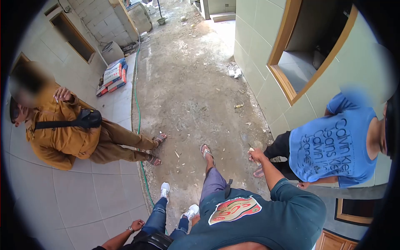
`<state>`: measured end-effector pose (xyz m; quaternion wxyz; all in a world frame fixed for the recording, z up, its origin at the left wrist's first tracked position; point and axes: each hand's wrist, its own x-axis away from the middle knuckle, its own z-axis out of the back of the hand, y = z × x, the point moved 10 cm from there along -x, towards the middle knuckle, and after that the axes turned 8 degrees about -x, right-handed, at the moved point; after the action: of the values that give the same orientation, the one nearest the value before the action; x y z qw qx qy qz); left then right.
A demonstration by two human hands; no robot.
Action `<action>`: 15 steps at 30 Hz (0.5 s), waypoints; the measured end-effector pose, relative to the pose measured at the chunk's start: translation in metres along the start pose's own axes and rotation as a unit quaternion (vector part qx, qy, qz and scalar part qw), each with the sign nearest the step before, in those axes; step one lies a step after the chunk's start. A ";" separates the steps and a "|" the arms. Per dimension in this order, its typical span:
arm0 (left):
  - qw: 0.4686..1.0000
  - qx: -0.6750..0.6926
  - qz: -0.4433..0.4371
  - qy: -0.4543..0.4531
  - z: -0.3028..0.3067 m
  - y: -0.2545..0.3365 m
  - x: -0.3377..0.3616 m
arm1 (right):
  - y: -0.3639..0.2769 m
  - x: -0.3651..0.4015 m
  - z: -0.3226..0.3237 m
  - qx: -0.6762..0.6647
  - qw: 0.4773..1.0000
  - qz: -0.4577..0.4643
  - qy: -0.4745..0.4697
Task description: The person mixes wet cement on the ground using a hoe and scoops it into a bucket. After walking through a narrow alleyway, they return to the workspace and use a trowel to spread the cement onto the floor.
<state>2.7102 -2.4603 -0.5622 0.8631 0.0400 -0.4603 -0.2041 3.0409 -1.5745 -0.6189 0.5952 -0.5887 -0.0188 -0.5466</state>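
From the right side of my dark green shirt [266,221], my right arm reaches forward over the dirt ground. My right hand [257,155] is closed near the lower legs of a person in a blue T-shirt [333,146], with a small pale thing [251,149] at its fingertips, too small to name. Beside the left edge of my shirt, next to a white shoe [192,211], a patch of skin may be my left hand [195,220]; its fingers cannot be made out. My sandalled foot [206,152] is on the ground ahead.
A person in a brown jacket [62,129] stands left on tiles. Close at my left is a person in jeans [157,214] with a wristwatch [130,228]. A green hose [138,108] runs along the tile edge, near stacked bags [112,78]. Wooden window frame [287,89] at right.
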 end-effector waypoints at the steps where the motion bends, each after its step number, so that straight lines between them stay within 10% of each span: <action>1: 1.000 0.010 0.004 0.005 0.004 0.012 0.005 | -0.014 -0.029 -0.007 -0.050 0.998 -0.024 -0.009; 4: 0.998 0.056 -0.020 0.004 -0.002 0.030 0.003 | -0.072 -0.059 -0.002 0.025 0.999 -0.010 0.025; 7: 0.945 0.262 0.139 -0.140 -0.059 0.221 -0.281 | -0.060 -0.084 0.001 -0.082 0.984 -0.153 0.037; 15: 0.878 0.449 -0.048 0.159 0.427 0.549 -0.522 | -0.057 -0.153 0.014 -0.086 0.959 -0.268 0.036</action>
<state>2.2806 -1.7048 -0.5825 0.8030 0.4771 -0.3570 -0.0082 2.9492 -1.4515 -0.6777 0.3743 -0.5909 -0.1081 -0.7064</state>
